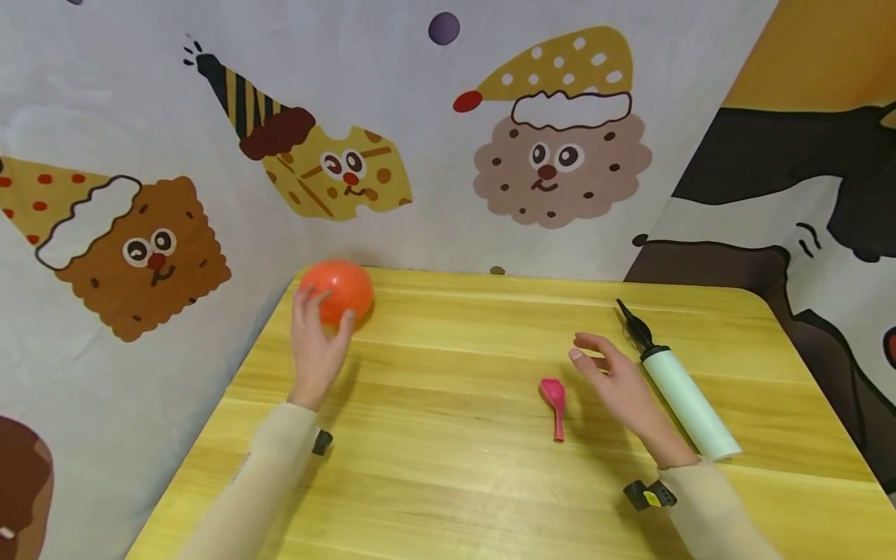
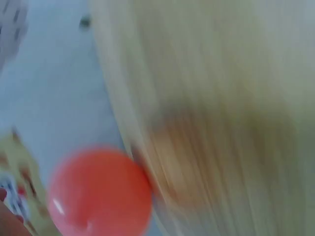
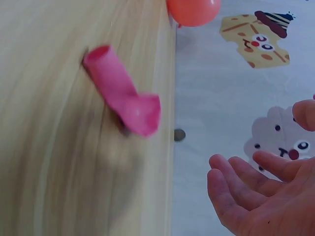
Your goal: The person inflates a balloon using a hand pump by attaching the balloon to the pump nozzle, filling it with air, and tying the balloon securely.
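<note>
At the table's far left corner stands a round, inflated orange balloon (image 1: 343,292). My left hand (image 1: 318,346) reaches over its near side, thumb and fingers spread. In the left wrist view only a bit of the fingers (image 2: 9,221) shows, with a gap between them and the balloon (image 2: 101,194). A limp pink balloon (image 1: 554,400) lies on the table, its neck toward me. Just right of it my right hand (image 1: 619,385) hovers with loosely bent fingers and nothing in them. The right wrist view shows its palm (image 3: 266,201) bare.
To the right of my right hand lies a pale green hand pump (image 1: 689,400) with a black nozzle pointing away. The wooden table (image 1: 448,482) meets a cloth backdrop (image 1: 434,233) printed with cartoon biscuits along its far and left edges.
</note>
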A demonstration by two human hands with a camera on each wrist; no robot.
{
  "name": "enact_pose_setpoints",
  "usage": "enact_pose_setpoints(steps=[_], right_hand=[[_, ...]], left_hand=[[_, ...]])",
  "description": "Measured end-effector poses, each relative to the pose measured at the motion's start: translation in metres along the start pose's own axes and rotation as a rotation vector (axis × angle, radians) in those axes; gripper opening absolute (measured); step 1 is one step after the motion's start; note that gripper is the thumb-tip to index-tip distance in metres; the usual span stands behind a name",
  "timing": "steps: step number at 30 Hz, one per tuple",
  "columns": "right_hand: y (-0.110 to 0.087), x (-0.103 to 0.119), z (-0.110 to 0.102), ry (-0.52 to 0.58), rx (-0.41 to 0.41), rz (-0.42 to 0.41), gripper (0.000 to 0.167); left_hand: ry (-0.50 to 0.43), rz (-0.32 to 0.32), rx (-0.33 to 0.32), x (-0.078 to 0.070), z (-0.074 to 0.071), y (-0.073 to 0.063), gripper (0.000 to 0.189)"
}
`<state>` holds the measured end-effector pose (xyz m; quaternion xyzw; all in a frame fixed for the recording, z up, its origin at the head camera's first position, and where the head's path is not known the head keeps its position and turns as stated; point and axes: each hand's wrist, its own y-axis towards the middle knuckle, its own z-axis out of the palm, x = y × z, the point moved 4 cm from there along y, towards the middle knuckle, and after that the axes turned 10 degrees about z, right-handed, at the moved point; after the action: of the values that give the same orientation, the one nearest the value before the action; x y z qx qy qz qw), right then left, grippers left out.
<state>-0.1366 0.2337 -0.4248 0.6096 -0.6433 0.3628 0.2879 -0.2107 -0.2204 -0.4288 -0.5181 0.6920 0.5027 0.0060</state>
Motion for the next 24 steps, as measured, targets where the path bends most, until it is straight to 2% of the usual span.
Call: enact_pose_setpoints(steps=[3, 5, 10, 12, 15, 18, 21, 24], right_hand=[[-0.004, -0.002, -0.016, 0.000, -0.015, -0.009, 0.058], [-0.008, -0.004, -0.027, -0.029, -0.033, -0.011, 0.059], [-0.015, -0.015, -0.056, -0.091, -0.114, -0.015, 0.060], [-0.019, -0.022, -0.066, -0.105, -0.156, -0.015, 0.060], [-0.024, -0.031, -0.078, -0.148, -0.209, -0.011, 0.059], [-0.029, -0.040, -0.086, -0.211, -0.236, -0.003, 0.059], [-0.030, -0.049, -0.090, -0.260, -0.246, 0.010, 0.059], [-0.031, -0.058, -0.093, -0.294, -0.247, 0.034, 0.059]], left_hand=[[-0.003, 0.219, 0.071, -0.035, 0.027, -0.008, 0.041], [-0.029, 0.303, 0.152, -0.060, 0.048, -0.016, 0.036], [-0.074, 0.403, 0.415, -0.126, 0.096, -0.039, 0.023], [-0.041, 0.445, 0.539, -0.149, 0.114, -0.049, 0.025], [0.064, 0.511, 0.720, -0.176, 0.138, -0.065, 0.038], [0.170, 0.532, 0.880, -0.193, 0.159, -0.079, 0.054], [0.247, 0.481, 1.021, -0.204, 0.178, -0.088, 0.068], [0.293, 0.421, 1.125, -0.213, 0.195, -0.095, 0.074]])
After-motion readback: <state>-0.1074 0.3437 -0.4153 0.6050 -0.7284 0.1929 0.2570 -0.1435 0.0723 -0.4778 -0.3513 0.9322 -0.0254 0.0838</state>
